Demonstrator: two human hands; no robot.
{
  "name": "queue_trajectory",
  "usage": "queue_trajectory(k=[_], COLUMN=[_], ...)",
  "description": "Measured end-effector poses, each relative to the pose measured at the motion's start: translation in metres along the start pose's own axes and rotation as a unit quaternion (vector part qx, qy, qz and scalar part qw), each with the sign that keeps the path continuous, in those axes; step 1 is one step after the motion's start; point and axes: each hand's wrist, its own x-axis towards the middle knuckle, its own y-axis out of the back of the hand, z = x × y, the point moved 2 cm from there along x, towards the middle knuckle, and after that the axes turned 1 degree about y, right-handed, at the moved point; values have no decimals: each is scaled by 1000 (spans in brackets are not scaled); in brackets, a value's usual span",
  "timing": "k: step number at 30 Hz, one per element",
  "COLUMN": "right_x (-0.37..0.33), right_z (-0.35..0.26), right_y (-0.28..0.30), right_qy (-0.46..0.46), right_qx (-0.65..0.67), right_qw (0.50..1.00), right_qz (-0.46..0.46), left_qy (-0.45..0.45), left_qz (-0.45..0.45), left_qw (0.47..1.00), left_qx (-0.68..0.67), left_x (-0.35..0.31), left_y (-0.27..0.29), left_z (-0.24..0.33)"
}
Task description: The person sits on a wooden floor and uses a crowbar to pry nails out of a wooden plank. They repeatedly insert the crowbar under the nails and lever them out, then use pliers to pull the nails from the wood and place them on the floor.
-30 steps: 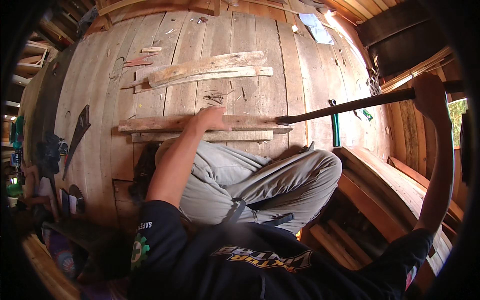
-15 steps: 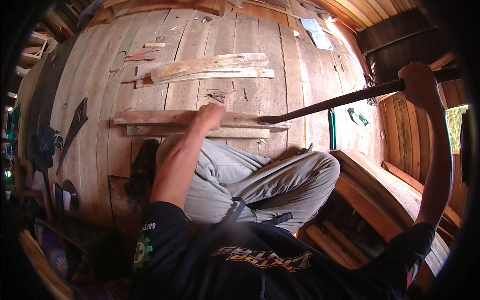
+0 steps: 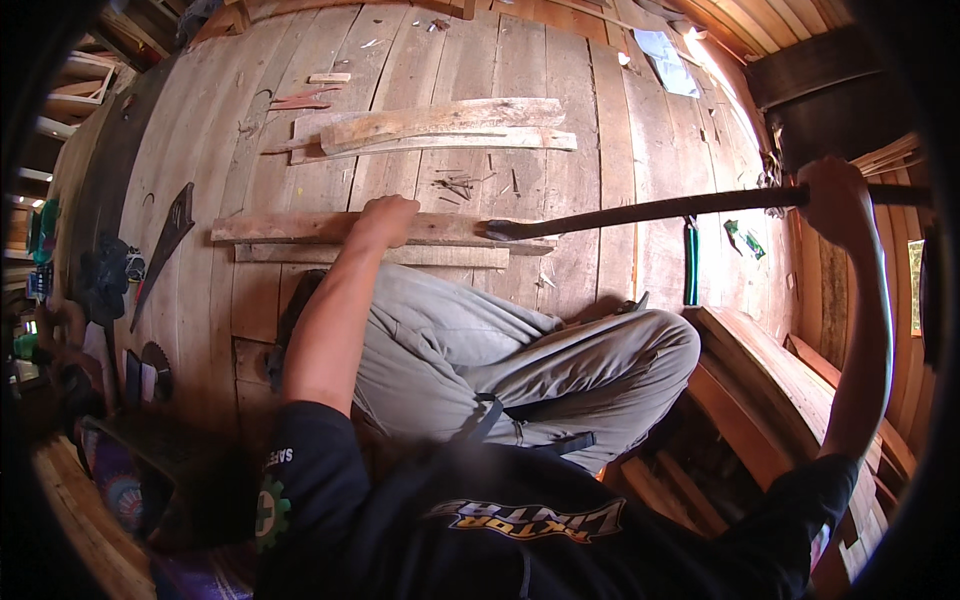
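My left hand point(image 3: 388, 221) is closed over a worn wooden board point(image 3: 290, 228) lying crosswise in front of my folded legs. A second, narrower wooden strip point(image 3: 450, 258) lies along its near side. In my right hand point(image 3: 834, 200), held out to the far right, is a long dark pry bar point(image 3: 650, 212). Its flattened end rests on the board's right part, to the right of my left hand. The bar slopes gently up to the right, and its other end runs past my right hand.
Several loose nails point(image 3: 458, 186) lie beyond the board, with more old boards point(image 3: 440, 125) farther off. A handsaw point(image 3: 165, 250) and a round saw blade point(image 3: 157, 370) are at the left. Stacked timber point(image 3: 760, 380) stands by my right knee. A green-and-black tool point(image 3: 691, 260) lies nearby.
The board has slid left along the floor with my left hand on it. The pry bar's flat end has moved left too, and my right hand is lower, leaving the bar more level.
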Motion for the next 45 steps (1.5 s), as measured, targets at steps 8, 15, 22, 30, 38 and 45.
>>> queue_trajectory(k=[8, 15, 22, 30, 38, 45], right_x=[-47, -58, -60, -69, -88, -58], right_z=[2, 11, 30, 51, 13, 19], right_y=[-41, -66, -81, -107, -201, -244], right_qy=[-13, 31, 34, -64, -37, 9], right_qx=[67, 13, 5, -15, 115, 36], right_qw=[997, 999, 991, 978, 972, 987], right_qz=[37, 42, -132, -196, -202, -156], left_qy=[29, 302, 331, 340, 349, 356], left_qz=[3, 351, 356, 350, 355, 343], left_qw=[916, 880, 864, 863, 861, 859], left_qx=[-400, -103, -126, -136, -106, -135], left_x=[6, -54, -48, -43, -41, -47], left_y=[-6, -55, -55, -67, -41, -39], left_z=[-81, -188, -181, -189, -182, -171])
